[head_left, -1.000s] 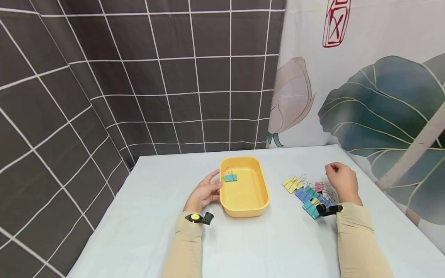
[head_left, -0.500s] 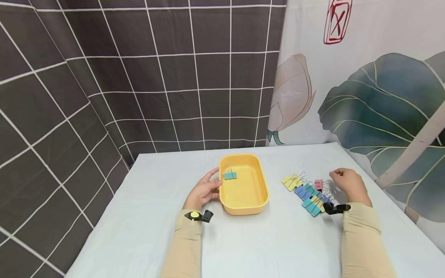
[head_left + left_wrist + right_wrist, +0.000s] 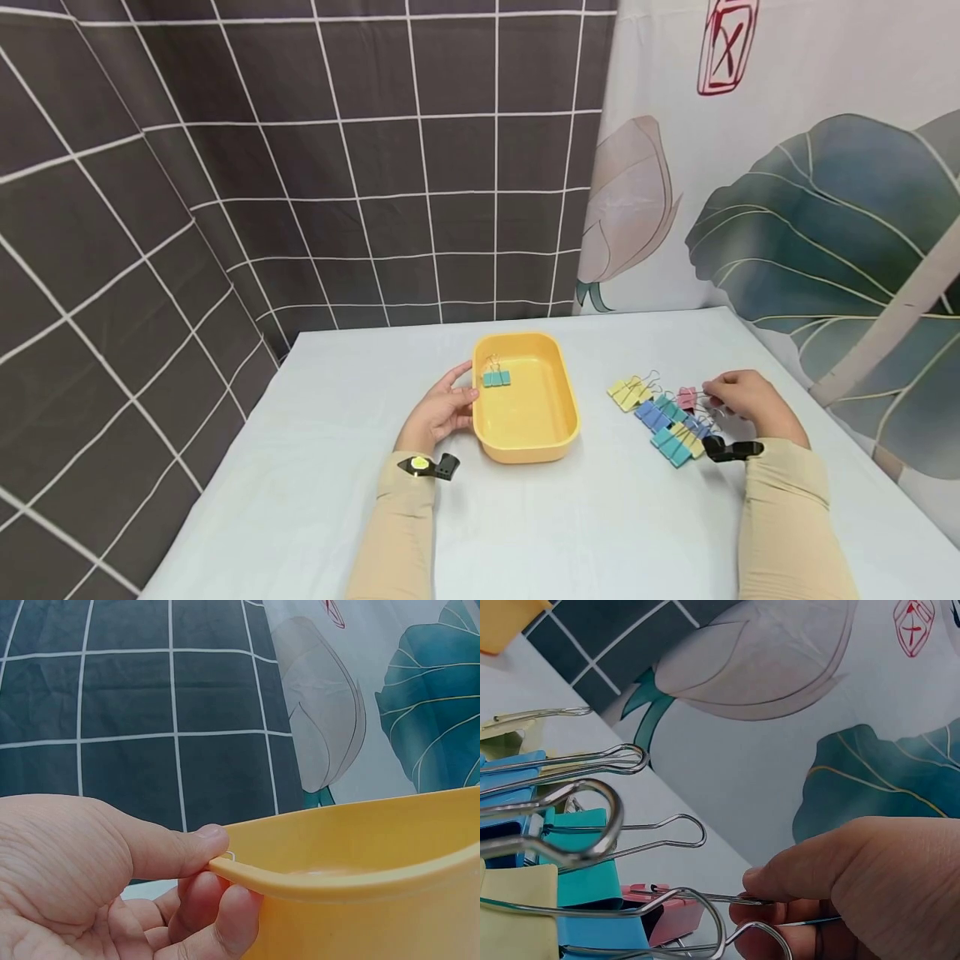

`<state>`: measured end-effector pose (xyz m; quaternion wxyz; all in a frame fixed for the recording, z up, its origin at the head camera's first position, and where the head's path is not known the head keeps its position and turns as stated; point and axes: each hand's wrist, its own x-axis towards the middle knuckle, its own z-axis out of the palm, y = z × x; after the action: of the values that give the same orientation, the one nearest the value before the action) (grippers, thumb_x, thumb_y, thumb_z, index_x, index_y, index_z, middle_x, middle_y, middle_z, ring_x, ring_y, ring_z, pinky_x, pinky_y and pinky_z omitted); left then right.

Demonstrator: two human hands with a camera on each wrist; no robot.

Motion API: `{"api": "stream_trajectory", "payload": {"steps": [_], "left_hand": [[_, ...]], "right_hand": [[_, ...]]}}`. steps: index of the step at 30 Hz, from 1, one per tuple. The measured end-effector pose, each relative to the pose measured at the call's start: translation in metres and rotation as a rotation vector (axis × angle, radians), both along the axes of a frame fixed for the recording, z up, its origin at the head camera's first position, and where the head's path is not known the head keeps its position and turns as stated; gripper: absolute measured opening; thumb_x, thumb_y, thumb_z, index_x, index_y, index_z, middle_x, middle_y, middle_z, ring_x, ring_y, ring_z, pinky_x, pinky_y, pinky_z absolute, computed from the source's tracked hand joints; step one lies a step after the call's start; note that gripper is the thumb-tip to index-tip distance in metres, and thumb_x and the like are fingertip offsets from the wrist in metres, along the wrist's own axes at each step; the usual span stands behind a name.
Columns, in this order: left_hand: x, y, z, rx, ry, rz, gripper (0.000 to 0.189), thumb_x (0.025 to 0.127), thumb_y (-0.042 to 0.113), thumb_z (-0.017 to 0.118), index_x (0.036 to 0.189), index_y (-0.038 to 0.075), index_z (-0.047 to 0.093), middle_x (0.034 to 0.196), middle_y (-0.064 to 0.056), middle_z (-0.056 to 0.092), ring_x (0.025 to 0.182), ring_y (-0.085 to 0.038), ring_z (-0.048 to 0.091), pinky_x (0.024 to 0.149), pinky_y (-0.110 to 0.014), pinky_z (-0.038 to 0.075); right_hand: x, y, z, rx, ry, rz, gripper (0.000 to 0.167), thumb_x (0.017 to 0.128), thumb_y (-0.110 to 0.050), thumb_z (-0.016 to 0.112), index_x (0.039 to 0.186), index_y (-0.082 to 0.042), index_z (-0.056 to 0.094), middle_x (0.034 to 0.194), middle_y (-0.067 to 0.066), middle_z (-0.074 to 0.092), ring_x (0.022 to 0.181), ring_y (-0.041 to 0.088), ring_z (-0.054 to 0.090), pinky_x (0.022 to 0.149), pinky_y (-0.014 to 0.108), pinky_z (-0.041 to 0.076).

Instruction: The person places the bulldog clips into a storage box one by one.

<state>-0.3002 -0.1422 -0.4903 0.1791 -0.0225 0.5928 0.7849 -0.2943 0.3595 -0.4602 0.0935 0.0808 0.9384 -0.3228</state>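
Note:
My left hand (image 3: pixel 444 410) grips the left rim of a yellow plastic tray (image 3: pixel 528 454), thumb on top and fingers below, as the left wrist view shows. Inside the tray lies a teal binder clip (image 3: pixel 497 379). On the right, my right hand (image 3: pixel 753 400) pinches the wire handle of a pink binder clip (image 3: pixel 676 919) between thumb and fingers. That clip sits at the far right of a pile, among yellow clips (image 3: pixel 630 393), blue clips (image 3: pixel 652 415) and teal clips (image 3: pixel 671 447). Their wire handles point toward my right hand.
Everything stands on a white-covered table (image 3: pixel 337 500). A dark gridded cloth (image 3: pixel 360 167) hangs behind and on the left, and a pale curtain with leaf prints (image 3: pixel 810 225) hangs at the back right.
My right hand has lowered toward the pile, its fingers now at the pink clip's handle, after first shifting right. My left hand and the tray keep their place.

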Motion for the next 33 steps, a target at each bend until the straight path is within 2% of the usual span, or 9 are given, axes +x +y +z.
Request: {"api": "stream_trajectory", "payload": {"steps": [6,14,24,33], "left_hand": [[0.0020,-0.0001,0.0015,-0.017,-0.005,0.006,0.068,0.099,0.000,0.059,0.158,0.023,0.034,0.111,-0.018,0.064,0.075,-0.017,0.063,0.058,-0.026,0.060],[0.0026,0.0001,0.0014,-0.024,0.001,0.001,0.068,0.099,-0.001,0.058,0.159,0.022,0.033,0.111,-0.019,0.065,0.076,-0.016,0.064,0.059,-0.027,0.060],[0.0022,0.0002,0.0007,-0.021,0.003,0.002,0.068,0.099,0.000,0.059,0.158,0.022,0.034,0.111,-0.019,0.065,0.074,-0.016,0.063,0.058,-0.026,0.060],[0.0022,0.0007,0.0014,-0.026,0.003,0.006,0.068,0.099,0.000,0.059,0.158,0.022,0.034,0.112,-0.018,0.065,0.075,-0.015,0.062,0.057,-0.025,0.059]], "right_hand": [[-0.0005,-0.0022,-0.0004,0.001,0.021,0.007,0.036,0.102,-0.028,0.051,0.090,0.002,0.066,0.076,0.007,0.060,0.074,0.025,0.053,0.059,0.033,0.042],[-0.0007,-0.0028,-0.0018,0.009,0.047,-0.010,0.035,0.103,-0.025,0.050,0.086,0.001,0.067,0.072,0.004,0.059,0.072,0.023,0.051,0.060,0.033,0.040],[0.0012,-0.0039,0.0028,0.002,0.089,-0.077,0.038,0.106,-0.026,0.049,0.102,0.008,0.066,0.082,0.012,0.062,0.083,0.030,0.051,0.065,0.037,0.042],[-0.0005,-0.0036,-0.0010,-0.075,0.109,-0.125,0.041,0.108,-0.027,0.049,0.113,0.010,0.063,0.081,0.009,0.063,0.080,0.026,0.054,0.065,0.034,0.044]]}}
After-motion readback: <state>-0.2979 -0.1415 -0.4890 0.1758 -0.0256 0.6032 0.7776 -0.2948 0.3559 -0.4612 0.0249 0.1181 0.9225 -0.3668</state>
